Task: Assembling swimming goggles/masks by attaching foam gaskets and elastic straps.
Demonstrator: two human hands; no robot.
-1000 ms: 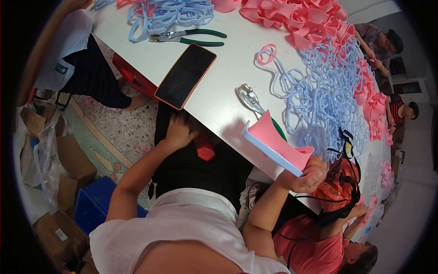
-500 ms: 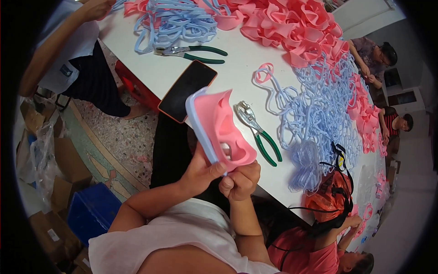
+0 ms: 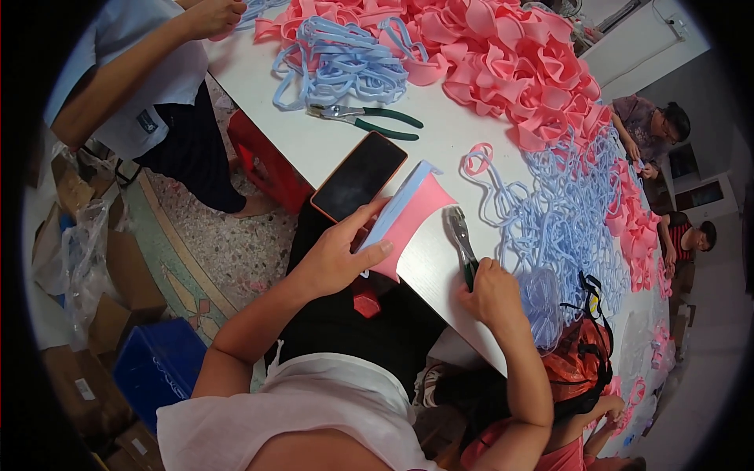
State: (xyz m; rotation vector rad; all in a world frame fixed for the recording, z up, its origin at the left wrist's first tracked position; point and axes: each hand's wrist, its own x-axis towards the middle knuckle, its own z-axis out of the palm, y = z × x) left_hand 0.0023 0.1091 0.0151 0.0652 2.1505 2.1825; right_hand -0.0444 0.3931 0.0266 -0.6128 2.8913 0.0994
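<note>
My left hand (image 3: 335,255) grips a swim mask (image 3: 416,217) by its lower end, fingers on one side and thumb on the other. The mask has a soft pink skirt and a pale blue frame, and is tilted over the table's near edge. On the table to its right, my right hand (image 3: 493,292) is closed round the green handles of a pair of pliers (image 3: 459,229). The pliers' metal jaws point away from me. My fingers cover most of the handles.
A phone (image 3: 360,177) lies beyond the mask, with another pair of pliers (image 3: 369,118) behind it. Blue straps (image 3: 345,67), pink rubber pieces (image 3: 510,63) and tangled blue cords (image 3: 558,204) cover the table's far and right parts. Co-workers sit around; a blue crate (image 3: 161,365) stands at lower left.
My right hand has let go of the mask and moved right onto the pliers. My left hand has turned the mask, so its blue frame side shows more. The whole view has shifted slightly.
</note>
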